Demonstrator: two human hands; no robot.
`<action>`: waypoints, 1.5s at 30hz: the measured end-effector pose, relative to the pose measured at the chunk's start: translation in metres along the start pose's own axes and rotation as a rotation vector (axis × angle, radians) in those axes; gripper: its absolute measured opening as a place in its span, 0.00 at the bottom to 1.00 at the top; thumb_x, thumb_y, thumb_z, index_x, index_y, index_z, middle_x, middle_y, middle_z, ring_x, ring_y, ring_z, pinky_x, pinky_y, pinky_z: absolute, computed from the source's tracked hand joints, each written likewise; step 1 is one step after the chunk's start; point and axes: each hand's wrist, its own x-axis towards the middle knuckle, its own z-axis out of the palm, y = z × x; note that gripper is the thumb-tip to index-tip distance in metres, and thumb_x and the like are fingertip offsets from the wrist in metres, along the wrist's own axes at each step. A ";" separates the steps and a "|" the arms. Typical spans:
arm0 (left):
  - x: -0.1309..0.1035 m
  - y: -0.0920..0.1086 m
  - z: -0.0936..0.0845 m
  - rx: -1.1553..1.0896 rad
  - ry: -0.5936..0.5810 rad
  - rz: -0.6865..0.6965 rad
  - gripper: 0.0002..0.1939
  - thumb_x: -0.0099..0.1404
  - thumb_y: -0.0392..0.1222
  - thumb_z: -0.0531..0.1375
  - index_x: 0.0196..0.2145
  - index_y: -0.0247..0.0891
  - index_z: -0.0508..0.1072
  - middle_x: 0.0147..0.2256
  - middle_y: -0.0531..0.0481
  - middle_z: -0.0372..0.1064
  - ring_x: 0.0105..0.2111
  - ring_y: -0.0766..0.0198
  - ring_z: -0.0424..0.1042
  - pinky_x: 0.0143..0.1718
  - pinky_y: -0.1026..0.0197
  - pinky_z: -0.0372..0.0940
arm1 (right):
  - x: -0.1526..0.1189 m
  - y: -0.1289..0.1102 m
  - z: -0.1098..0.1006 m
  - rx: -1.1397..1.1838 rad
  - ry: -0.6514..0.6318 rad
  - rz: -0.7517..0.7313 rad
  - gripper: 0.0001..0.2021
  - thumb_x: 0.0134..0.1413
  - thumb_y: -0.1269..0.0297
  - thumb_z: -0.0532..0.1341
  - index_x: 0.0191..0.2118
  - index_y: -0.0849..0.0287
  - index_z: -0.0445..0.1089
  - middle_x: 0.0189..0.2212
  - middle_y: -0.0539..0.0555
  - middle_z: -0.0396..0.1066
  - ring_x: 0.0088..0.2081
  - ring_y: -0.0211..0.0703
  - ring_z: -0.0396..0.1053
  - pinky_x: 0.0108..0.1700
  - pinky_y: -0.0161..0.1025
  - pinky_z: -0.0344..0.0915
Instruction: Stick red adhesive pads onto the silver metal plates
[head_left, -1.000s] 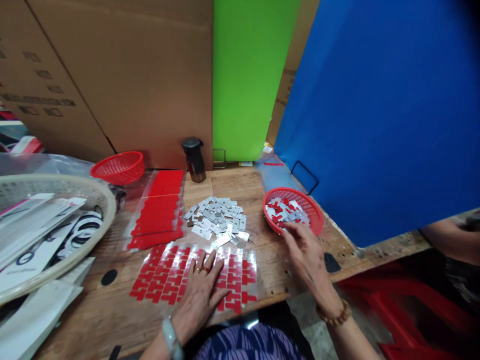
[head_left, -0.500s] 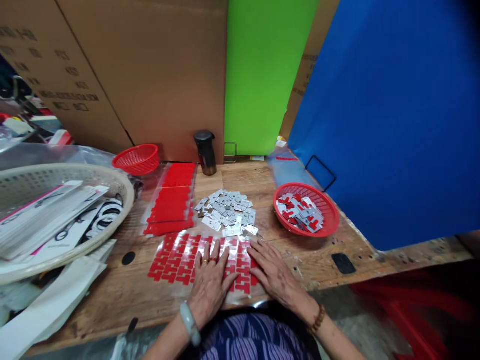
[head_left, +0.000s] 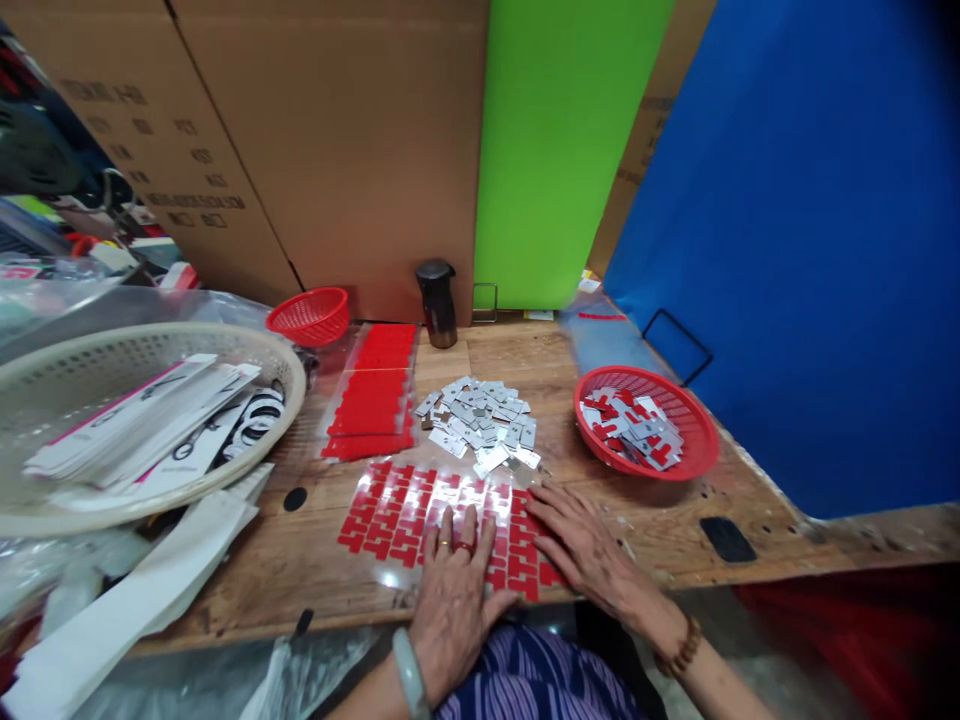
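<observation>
A clear sheet of red T-shaped stickers (head_left: 409, 515) lies flat near the table's front edge. My left hand (head_left: 457, 580) rests palm down on its lower middle, fingers stretched out. On the sheet's right end lies my right hand (head_left: 581, 545), also flat with fingers apart. Just beyond the sheet is a loose pile of small silvery metal plates (head_left: 480, 415). To the right, a red plastic basket (head_left: 701, 430) holds similar plates with red pieces on them. Stacked sheets of red stickers (head_left: 375, 390) lie behind on the left.
A large cream basket (head_left: 289, 415) with printed cards stands at the left, white paper strips (head_left: 150, 610) beside it. At the back are a small red basket (head_left: 311, 318), a dark bottle (head_left: 437, 305) and a cardboard wall (head_left: 337, 150). A blue panel (head_left: 810, 250) borders the right.
The view has shifted, so the table appears farther right. My left hand has slid toward the sheet's near edge; my right hand stays on the right end.
</observation>
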 end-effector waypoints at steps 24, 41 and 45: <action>-0.001 -0.011 0.003 -0.061 0.056 -0.033 0.32 0.60 0.51 0.56 0.60 0.40 0.56 0.60 0.40 0.54 0.60 0.44 0.48 0.56 0.40 0.52 | 0.100 -0.008 0.024 -0.105 -0.190 -0.049 0.07 0.60 0.71 0.51 0.38 0.60 0.66 0.37 0.55 0.65 0.38 0.43 0.59 0.41 0.38 0.55; 0.006 -0.013 -0.009 -0.377 0.078 -0.148 0.25 0.60 0.45 0.58 0.55 0.39 0.65 0.57 0.40 0.59 0.59 0.45 0.52 0.56 0.40 0.51 | 0.110 0.005 0.025 0.167 -0.017 0.253 0.10 0.59 0.72 0.47 0.31 0.61 0.64 0.30 0.55 0.68 0.33 0.41 0.66 0.37 0.38 0.62; 0.028 -0.013 -0.028 -0.801 0.239 -0.363 0.23 0.63 0.47 0.54 0.54 0.39 0.65 0.53 0.41 0.64 0.55 0.54 0.60 0.55 0.48 0.54 | 0.097 -0.019 0.022 0.500 -0.058 0.404 0.10 0.60 0.63 0.48 0.34 0.61 0.61 0.21 0.49 0.69 0.21 0.36 0.68 0.25 0.33 0.66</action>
